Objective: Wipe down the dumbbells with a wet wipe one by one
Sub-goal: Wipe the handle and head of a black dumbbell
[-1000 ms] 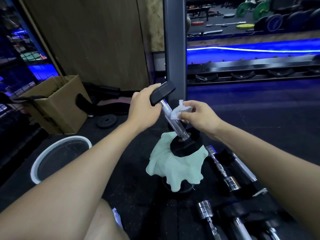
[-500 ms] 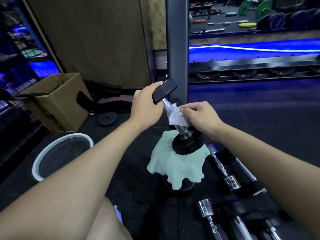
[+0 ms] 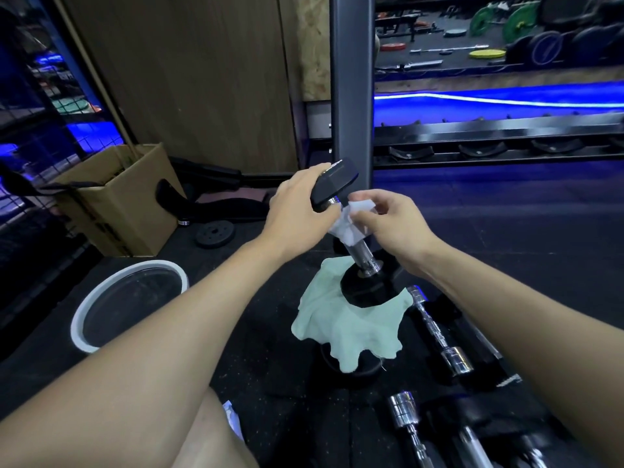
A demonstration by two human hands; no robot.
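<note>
Since a second earlier, the right hand (image 3: pixel 388 224) had slid the wet wipe (image 3: pixel 349 224) up the chrome handle, from mid-shaft to just under the upper head. That hand pinched the wipe against the bar. The left hand (image 3: pixel 300 206) gripped the upper black head of the dumbbell (image 3: pixel 363 261), which stood tilted, its lower head resting on a pale green cloth (image 3: pixel 347 329) on the floor. More dumbbells (image 3: pixel 439 336) lay just right of the cloth; a white-rimmed basin (image 3: pixel 130 305) sat well to its left.
</note>
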